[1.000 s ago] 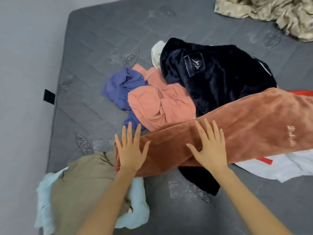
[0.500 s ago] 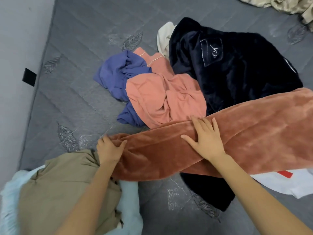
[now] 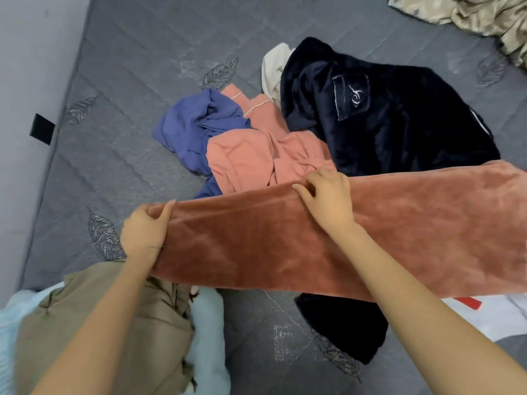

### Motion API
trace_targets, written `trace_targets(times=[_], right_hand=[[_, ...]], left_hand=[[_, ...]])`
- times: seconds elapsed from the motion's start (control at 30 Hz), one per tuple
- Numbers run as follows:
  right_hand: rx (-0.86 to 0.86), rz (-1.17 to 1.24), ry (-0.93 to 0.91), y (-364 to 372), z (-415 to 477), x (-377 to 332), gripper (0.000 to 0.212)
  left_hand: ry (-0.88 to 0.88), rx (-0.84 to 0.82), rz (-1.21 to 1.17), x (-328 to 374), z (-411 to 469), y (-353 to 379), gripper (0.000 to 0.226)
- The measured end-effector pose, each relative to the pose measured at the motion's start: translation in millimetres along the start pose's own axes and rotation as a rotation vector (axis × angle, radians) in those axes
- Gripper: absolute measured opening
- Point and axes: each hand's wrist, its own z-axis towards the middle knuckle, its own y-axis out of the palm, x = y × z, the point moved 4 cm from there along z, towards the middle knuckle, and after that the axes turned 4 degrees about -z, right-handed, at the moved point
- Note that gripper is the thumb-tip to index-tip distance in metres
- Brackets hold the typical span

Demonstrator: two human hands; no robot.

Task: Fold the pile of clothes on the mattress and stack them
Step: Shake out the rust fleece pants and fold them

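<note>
A long rust-brown fleece garment (image 3: 285,240) stretches across the grey mattress (image 3: 137,67) from centre-left to the right edge. My left hand (image 3: 145,229) grips its left end, thumb on top. My right hand (image 3: 328,201) pinches its far edge near the middle. Behind it lies the loose pile: a salmon-pink garment (image 3: 256,158), a blue-purple one (image 3: 194,126), a dark navy fleece jacket (image 3: 385,124) and a cream piece (image 3: 273,67). At bottom left an olive-tan garment (image 3: 108,323) sits on a pale blue fluffy one (image 3: 208,332).
A white garment with red marks (image 3: 496,317) peeks out at the right, under the brown fleece. A beige patterned sheet (image 3: 470,12) is bunched at the top right. The mattress edge and a wall (image 3: 25,81) run down the left side.
Both hands went from lying flat on the brown fleece to gripping it: the left closed on its left end, the right on its far edge. The fleece now looks pulled straighter.
</note>
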Motion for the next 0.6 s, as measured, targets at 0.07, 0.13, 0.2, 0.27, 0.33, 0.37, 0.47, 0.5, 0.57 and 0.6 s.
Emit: trace_targets(times=[0.07,0.13,0.2,0.27,0.33,0.37,0.47,0.5,0.57,0.6], right_hand=[[-0.194,-0.091,0.045,23.9,-7.6,6.0,0.028],[-0.248,-0.115,0.044,35.3,-20.0,13.3,0.038],[-0.147,-0.134,-0.017,25.3,-30.4,16.2,0.046],[-0.057,-0.139,-0.052,7.7,-44.4,19.4,0.05],[-0.042,-0.13,-0.027,-9.5,-61.4,24.4,0.053],[-0.044,-0.128,0.007,-16.9,-69.6,28.1,0.054],[-0.067,-0.117,0.111,-34.2,-88.2,39.1,0.058],[-0.076,-0.11,0.145,-39.9,-92.3,44.2,0.059],[-0.083,-0.094,0.204,-54.5,-98.8,55.4,0.062],[-0.085,-0.096,0.223,-63.0,-102.4,60.9,0.063]], left_hand=[[0.036,-0.089,0.088,-0.6,1.7,23.7,0.055],[0.017,-0.198,0.14,-9.6,1.2,48.1,0.06],[-0.022,-0.206,0.15,-17.4,0.5,57.7,0.061],[0.124,-0.045,0.134,-14.5,-3.9,52.7,0.058],[0.372,0.087,0.106,3.4,-21.9,45.4,0.061],[0.475,0.105,0.074,17.1,-34.7,43.9,0.061],[0.703,0.044,0.05,66.9,-81.4,52.8,0.06],[0.768,0.009,0.069,85.5,-99.3,58.8,0.06],[0.852,-0.062,0.141,117.7,-131.9,72.5,0.062],[0.861,-0.099,0.168,130.2,-145.9,78.6,0.063]])
